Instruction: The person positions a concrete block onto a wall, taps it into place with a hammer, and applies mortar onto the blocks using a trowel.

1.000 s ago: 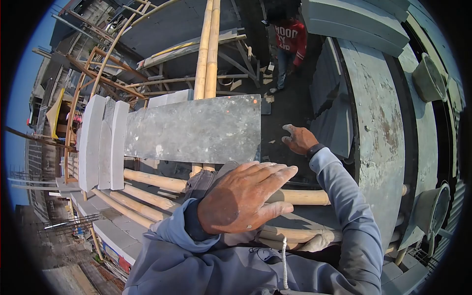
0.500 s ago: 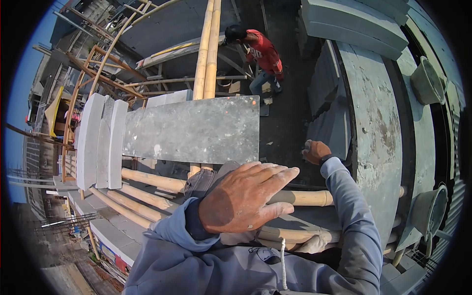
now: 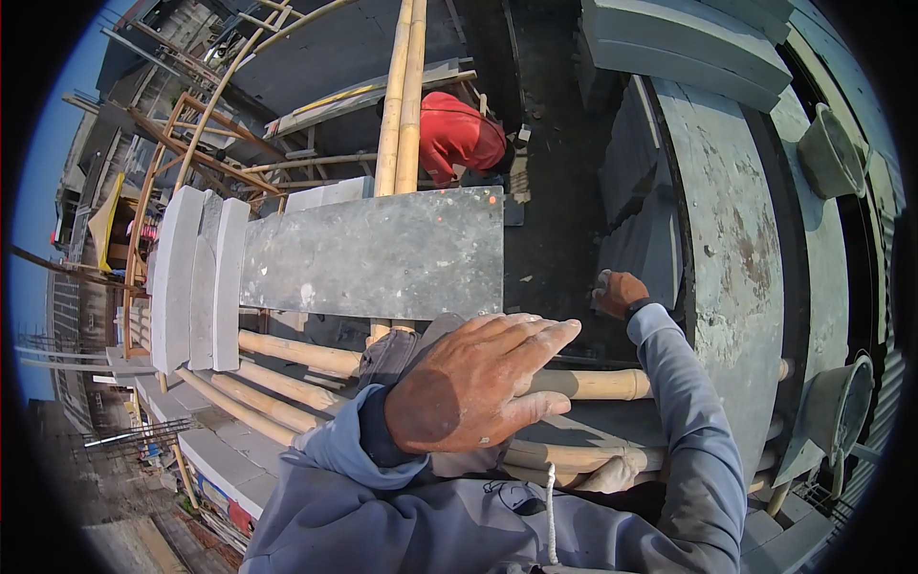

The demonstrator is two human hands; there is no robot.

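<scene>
My left hand (image 3: pixel 478 383), dusted with pale powder, lies palm down over my dark trouser leg. Its fingers are stretched out and hold nothing. Farther right, my right hand (image 3: pixel 620 294) hangs past a bamboo pole (image 3: pixel 598 385) with its fingers curled in. Nothing sticks out of it, though its palm is hidden. A stained grey board (image 3: pixel 373 253) lies just beyond my left hand. At the board's left end pale grey blocks (image 3: pixel 196 277) stand on edge, side by side.
A co-worker in a red shirt (image 3: pixel 464 139) bends down below. Two upright bamboo poles (image 3: pixel 400 105) rise behind the board. On the right run a grey wall top (image 3: pixel 732 220), stacked blocks (image 3: pixel 684 48), an upper bucket (image 3: pixel 832 158) and a lower bucket (image 3: pixel 841 407). More bamboo poles lie beneath me.
The co-worker has moved left and bent down, partly behind the upright bamboo poles. Both my hands stay almost where they were.
</scene>
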